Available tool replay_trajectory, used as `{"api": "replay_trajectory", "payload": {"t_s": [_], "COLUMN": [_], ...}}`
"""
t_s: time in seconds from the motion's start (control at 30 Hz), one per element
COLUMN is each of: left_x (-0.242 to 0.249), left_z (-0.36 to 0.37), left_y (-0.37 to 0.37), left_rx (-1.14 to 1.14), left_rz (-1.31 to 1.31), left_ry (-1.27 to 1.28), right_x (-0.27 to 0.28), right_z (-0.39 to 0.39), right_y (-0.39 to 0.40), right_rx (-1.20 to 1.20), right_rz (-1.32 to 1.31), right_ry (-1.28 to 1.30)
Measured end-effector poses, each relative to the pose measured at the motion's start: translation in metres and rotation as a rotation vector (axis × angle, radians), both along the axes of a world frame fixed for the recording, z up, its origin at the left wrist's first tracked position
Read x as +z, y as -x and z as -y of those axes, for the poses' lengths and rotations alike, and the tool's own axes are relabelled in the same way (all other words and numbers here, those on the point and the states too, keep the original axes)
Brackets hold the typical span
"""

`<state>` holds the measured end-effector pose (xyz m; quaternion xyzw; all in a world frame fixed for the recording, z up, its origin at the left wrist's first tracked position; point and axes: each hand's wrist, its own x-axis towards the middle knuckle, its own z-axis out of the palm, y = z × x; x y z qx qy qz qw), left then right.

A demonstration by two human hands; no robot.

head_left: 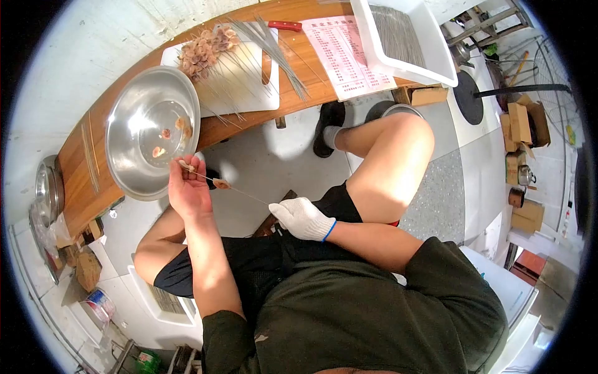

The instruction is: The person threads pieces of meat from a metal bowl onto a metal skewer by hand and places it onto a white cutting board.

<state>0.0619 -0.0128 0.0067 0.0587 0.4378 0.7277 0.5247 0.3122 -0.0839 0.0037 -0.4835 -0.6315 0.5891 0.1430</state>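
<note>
A thin metal skewer (249,196) runs between my hands, with a small piece of meat (221,184) on it near my left hand. My left hand (190,190) is bare, its fingers pinched on another small piece of meat (186,166) at the skewer's far end, beside the rim of a steel bowl. My right hand (302,218), in a white glove, is closed around the skewer's near end. The steel bowl (128,168) holds several meat pieces (166,133). Behind it, a pile of meat pieces (205,53) and skewers lie on a white cutting board (240,96).
The curved wooden table (84,193) also bears loose skewers (274,56), a red-handled knife (284,25), a printed sheet (342,56) and a white tray of skewers (439,65). My bare knees are on both sides below the table. Metal bowls (50,184) stand at the left end.
</note>
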Motion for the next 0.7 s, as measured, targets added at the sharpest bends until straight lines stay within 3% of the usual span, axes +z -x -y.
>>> {"api": "replay_trajectory", "payload": {"t_s": [0.1,0.7], "left_x": [-0.0028,-0.0051], "left_z": [0.002,0.0043], "left_y": [0.0005,-0.0061], "left_rx": [-0.021,-0.066], "left_rz": [0.018,0.036], "left_ry": [-0.016,-0.047], "right_x": [0.0027,-0.0003], "right_z": [-0.0009,-0.001], "right_y": [-0.0009,-0.0008], "right_rx": [0.021,-0.045], "right_rz": [-0.012,-0.022], "right_ry": [-0.111,0.002]}}
